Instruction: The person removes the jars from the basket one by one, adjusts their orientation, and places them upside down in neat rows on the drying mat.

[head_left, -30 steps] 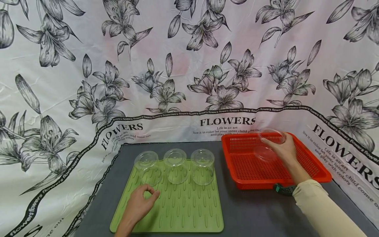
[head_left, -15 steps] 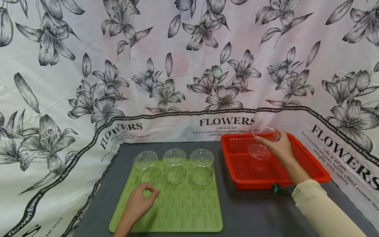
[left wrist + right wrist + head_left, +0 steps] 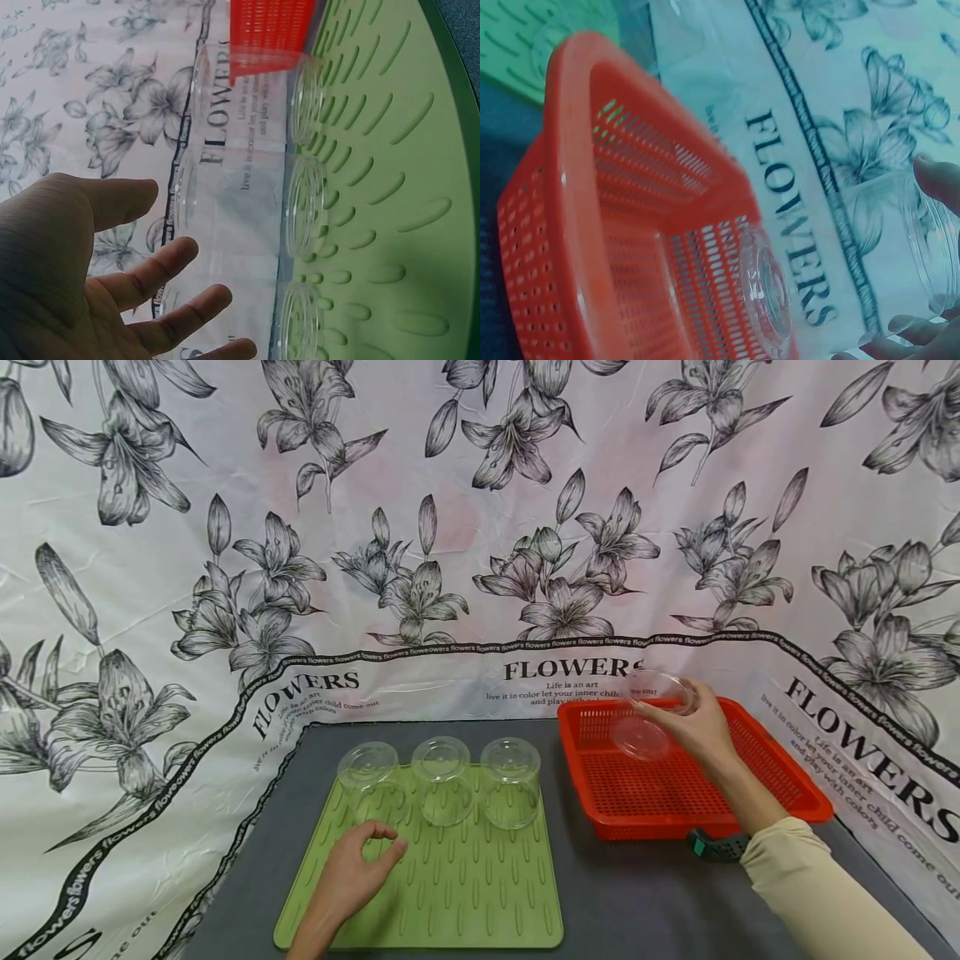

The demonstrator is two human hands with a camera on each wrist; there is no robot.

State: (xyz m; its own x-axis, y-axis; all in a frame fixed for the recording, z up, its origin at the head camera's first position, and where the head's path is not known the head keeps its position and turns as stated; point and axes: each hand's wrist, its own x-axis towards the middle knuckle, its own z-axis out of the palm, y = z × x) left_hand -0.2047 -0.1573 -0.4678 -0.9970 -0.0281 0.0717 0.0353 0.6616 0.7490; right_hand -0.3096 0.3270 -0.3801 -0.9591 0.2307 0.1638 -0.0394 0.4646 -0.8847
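My right hand (image 3: 701,727) grips a clear plastic cup (image 3: 641,737) near its wide end, thumb on one side and fingers on the other. This cup hangs over the red basket (image 3: 660,828), and in the right wrist view its narrower-looking end (image 3: 769,296) overlaps the basket's far wall. Three similar cups stand in a row along the back of the green mat: a left one (image 3: 372,764), a middle one (image 3: 442,768) and a right one (image 3: 511,772). My left hand (image 3: 352,870) holds nothing, its fingers relaxed and apart just in front of the left cup.
The ridged green mat (image 3: 480,893) lies on a dark grey table (image 3: 622,902), left of the basket. A flower-printed white sheet (image 3: 420,685) rises behind and along the sides. By the right sleeve (image 3: 810,885) shows a dark strap (image 3: 720,846) with a green part.
My right hand has carried the cup a little left and upward over the basket. My left hand has stayed almost still, and the three cups on the mat have not moved.
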